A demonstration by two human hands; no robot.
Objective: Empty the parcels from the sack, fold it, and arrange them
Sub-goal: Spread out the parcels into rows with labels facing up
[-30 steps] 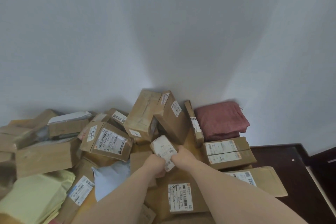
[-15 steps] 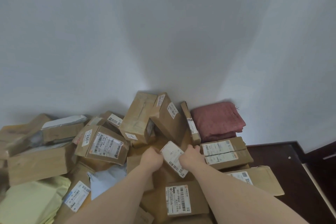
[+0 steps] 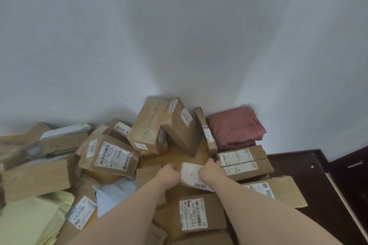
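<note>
Two hands, one parcel: we hold a small white parcel [image 3: 192,175] between the left hand [image 3: 168,175] and the right hand [image 3: 211,171], low over the middle of the heap.
Fingers: both hands are curled onto the parcel's ends; the fingertips themselves lie under or behind it, so we cannot tell how far they wrap.
Parcel position: it sits just beside the labelled double box [image 3: 244,162] on the right, and above the brown box with the 507-P802 label [image 3: 194,215].
Step in hand: we judge this to be the arranging stage, with one item being placed or squared among the others.
Sack: a folded reddish cloth [image 3: 235,127] rests against the wall in the corner; it may be the sack, already folded, though we cannot confirm this.
Next move: setting the parcel down calls for a flat gap near the double box and a release by both hands without toppling the leaning boxes [image 3: 165,125] behind.
Surroundings: cardboard boxes and soft mailers, one pale yellow-green [image 3: 31,219] and one light blue [image 3: 114,191], spread to the left; dark wooden floor [image 3: 310,181] lies to the right.
Hidden or unclear: label text is mostly illegible, the heap is cut off at the left and lower edges, and the surface beneath it cannot be seen.
</note>
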